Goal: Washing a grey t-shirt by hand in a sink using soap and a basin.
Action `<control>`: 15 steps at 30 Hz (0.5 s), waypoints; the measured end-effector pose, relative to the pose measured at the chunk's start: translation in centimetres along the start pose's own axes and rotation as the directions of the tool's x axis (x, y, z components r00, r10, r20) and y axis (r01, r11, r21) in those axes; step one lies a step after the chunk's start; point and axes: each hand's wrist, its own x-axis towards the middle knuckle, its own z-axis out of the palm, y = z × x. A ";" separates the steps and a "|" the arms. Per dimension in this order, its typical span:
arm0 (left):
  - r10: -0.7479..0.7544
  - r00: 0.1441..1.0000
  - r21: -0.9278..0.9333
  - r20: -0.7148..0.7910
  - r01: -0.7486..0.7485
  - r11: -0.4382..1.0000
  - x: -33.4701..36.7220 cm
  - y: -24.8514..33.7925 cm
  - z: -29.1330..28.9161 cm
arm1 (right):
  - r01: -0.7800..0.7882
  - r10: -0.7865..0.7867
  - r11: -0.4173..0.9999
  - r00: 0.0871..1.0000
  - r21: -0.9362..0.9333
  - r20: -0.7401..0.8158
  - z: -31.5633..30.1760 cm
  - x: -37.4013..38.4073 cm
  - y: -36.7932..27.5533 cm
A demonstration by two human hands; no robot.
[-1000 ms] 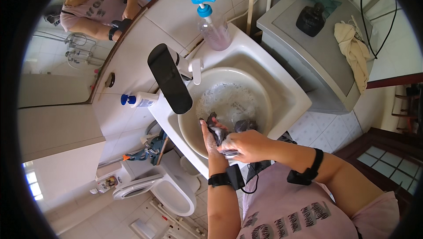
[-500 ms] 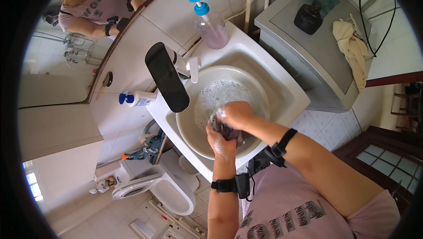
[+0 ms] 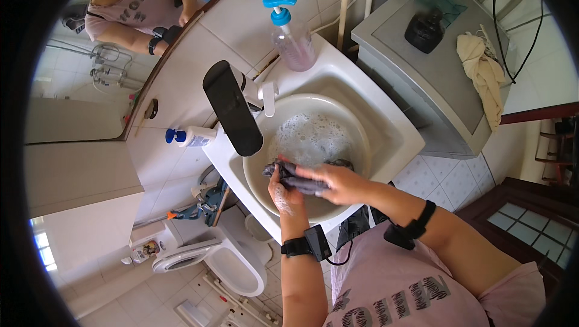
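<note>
Over the near side of a soapy basin (image 3: 364, 131), my left hand (image 3: 284, 197) grips a bunched, wet dark grey cloth (image 3: 289, 177). White suds cling to the left wrist. My right hand (image 3: 341, 184) reaches in from the right and holds the same cloth, its fingers pointing left across it. Another dark piece of fabric (image 3: 341, 163) shows at the water's edge just beyond the right hand; whether it joins the held cloth I cannot tell. Foamy water (image 3: 310, 137) covers the basin's bottom.
The basin sits in a white sink (image 3: 395, 131) under a tap with a dark, flat top (image 3: 232, 110). A pump bottle (image 3: 294, 50) and a smaller white one (image 3: 198, 136) stand on its rim. At right, a grey cabinet (image 3: 386, 25) carries a dark bottle (image 3: 424, 30) and beige cloth (image 3: 480, 71).
The cloth has come up and left, stretching out longer between my hands. My right hand has opened from a curled grip into straighter fingers and moved slightly down and right.
</note>
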 end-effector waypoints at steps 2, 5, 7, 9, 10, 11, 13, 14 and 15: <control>0.063 0.993 0.065 -0.096 -0.057 0.996 -1.3 -1.2 3.3 | 0.091 -0.094 0.992 0.995 -0.084 -0.038 0.8 0.1 -1.7; 0.022 0.978 0.063 -0.207 -0.009 0.998 -2.4 -3.8 3.7 | -0.200 0.180 0.967 0.975 -0.161 -0.131 -0.7 4.5 0.5; -0.022 0.944 0.065 -0.328 0.046 0.997 -3.5 -4.5 7.3 | -0.412 0.376 0.895 0.903 -0.170 -0.208 -1.2 5.2 1.9; -0.047 0.986 0.059 -0.158 0.057 0.997 -2.9 -2.9 4.1 | -0.164 0.120 0.974 0.959 -0.159 -0.257 0.3 4.5 0.8; -0.041 0.999 0.055 -0.011 0.042 0.998 -2.6 -1.8 2.0 | -0.015 -0.037 0.980 0.966 -0.196 -0.256 1.0 3.4 -0.7; -0.066 0.985 -0.034 0.160 0.072 0.997 -1.9 -0.4 -0.9 | 0.084 -0.139 0.970 0.961 -0.228 -0.240 2.2 2.2 -2.4; 0.059 0.995 0.176 -0.081 -0.044 0.983 -2.1 -0.7 0.8 | 0.046 -0.105 0.967 0.969 -0.252 -0.225 3.0 1.3 -2.8; 0.130 0.973 0.208 -0.190 -0.089 0.974 -0.9 -1.0 -1.0 | -0.129 0.066 0.981 0.925 -0.145 -0.374 3.3 2.4 -1.0; 0.081 0.955 0.216 -0.285 -0.018 0.976 -2.2 -2.2 2.6 | -0.263 0.186 0.947 0.917 -0.184 -0.353 1.8 3.6 1.6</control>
